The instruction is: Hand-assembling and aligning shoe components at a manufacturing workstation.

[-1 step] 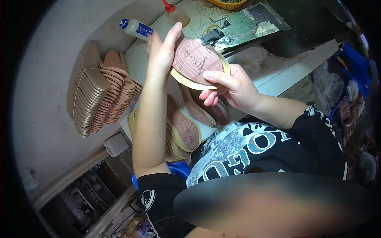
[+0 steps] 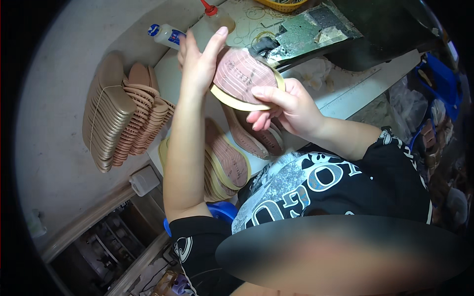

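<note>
A shoe insole [image 2: 242, 74], pink-brown with pale lines and a yellow rim, is held up over the table. My right hand [image 2: 291, 101] grips its right edge, thumb on top and fingers curled beneath. Against its left edge rests my left hand [image 2: 200, 64], thumb stretched up and apart from the fingers; part of those fingers is hidden behind the hand. Below, similar yellow-rimmed insoles [image 2: 229, 160] lie overlapping on the white table, partly covered by my left forearm. Further brown insoles [image 2: 247, 130] lie beside them.
Stacked tan insoles [image 2: 108, 118] lean on the wall at left. Beyond my hands are a white bottle [image 2: 165, 35], a red-tipped squeeze bottle [image 2: 219, 19], a green metal plate [image 2: 313, 34] and a yellow basket [image 2: 281, 5]. A blue container [image 2: 224, 211] sits below the table edge.
Both hands and the held insole have shifted very slightly left, and the insole has tilted a little. My grip looks the same.
</note>
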A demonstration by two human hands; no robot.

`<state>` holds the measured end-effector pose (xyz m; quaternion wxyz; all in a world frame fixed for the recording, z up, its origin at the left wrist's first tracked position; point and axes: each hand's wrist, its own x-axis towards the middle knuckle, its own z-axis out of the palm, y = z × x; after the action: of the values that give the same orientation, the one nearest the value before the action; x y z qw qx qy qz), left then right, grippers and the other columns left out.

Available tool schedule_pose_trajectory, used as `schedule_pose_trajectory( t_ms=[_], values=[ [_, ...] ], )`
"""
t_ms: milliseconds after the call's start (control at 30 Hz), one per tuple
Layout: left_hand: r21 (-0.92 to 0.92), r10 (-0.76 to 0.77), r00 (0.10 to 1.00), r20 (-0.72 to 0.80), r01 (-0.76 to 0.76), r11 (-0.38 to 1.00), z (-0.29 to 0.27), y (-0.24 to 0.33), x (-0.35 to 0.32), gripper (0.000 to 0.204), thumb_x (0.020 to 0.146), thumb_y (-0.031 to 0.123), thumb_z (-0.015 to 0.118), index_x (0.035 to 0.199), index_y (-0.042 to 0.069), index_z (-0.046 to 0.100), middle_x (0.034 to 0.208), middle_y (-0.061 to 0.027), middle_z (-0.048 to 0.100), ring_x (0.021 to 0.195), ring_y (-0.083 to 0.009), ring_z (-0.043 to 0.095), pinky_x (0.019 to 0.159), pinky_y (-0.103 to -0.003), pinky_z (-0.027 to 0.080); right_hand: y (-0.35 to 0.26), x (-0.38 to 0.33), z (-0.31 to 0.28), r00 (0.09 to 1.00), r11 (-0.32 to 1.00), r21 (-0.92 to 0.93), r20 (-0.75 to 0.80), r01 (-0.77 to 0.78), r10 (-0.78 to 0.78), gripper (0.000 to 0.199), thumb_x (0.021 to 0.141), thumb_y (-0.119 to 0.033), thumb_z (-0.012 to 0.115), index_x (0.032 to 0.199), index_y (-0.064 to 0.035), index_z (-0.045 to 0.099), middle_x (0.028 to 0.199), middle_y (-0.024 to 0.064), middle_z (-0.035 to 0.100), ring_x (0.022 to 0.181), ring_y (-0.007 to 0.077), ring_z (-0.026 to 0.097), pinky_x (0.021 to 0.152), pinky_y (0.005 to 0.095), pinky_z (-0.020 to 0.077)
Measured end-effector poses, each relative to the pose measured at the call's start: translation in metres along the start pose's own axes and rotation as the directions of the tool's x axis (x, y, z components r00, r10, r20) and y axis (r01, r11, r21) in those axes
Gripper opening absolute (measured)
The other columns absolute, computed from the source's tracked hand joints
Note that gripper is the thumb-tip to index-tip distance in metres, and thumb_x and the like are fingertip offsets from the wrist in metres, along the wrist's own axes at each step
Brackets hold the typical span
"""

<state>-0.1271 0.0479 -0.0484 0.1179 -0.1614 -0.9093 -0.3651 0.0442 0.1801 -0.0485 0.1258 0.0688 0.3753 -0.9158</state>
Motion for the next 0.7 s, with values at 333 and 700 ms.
schedule_pose_trajectory(
  t_ms=[333,700],
  values=[
    [-0.222,0.204,0.533,0.821,-0.031,0.974,-0.049,0.033,0.026,0.034,0.077,0.025,0.075,0.095,0.003,0.056,0.085,0.0002,0.057,0.082,-0.0085,0.052,0.074,-0.024,0.044,-0.017,0.006,0.007,0.996,0.997,-0.075,-0.085,-0.013,0.006,0.045,0.093,-0.037,0.055,0.102,0.0062,0.060,0.084,0.0167,0.067,0.069,0.0194,0.069,0.059,0.0234,0.0555],
    [-0.249,-0.064,0.633,0.771,0.394,0.885,-0.055,0.033,-0.011,0.034,0.083,0.031,0.071,0.093,0.002,0.055,0.082,-0.0006,0.056,0.075,-0.0057,0.050,0.065,-0.021,0.041,-0.025,0.009,0.007,0.997,0.996,-0.082,-0.076,-0.024,0.017,0.043,0.094,-0.035,0.053,0.109,0.0044,0.058,0.094,0.0158,0.067,0.075,0.0201,0.069,0.062,0.0242,0.0578]
  ],
)
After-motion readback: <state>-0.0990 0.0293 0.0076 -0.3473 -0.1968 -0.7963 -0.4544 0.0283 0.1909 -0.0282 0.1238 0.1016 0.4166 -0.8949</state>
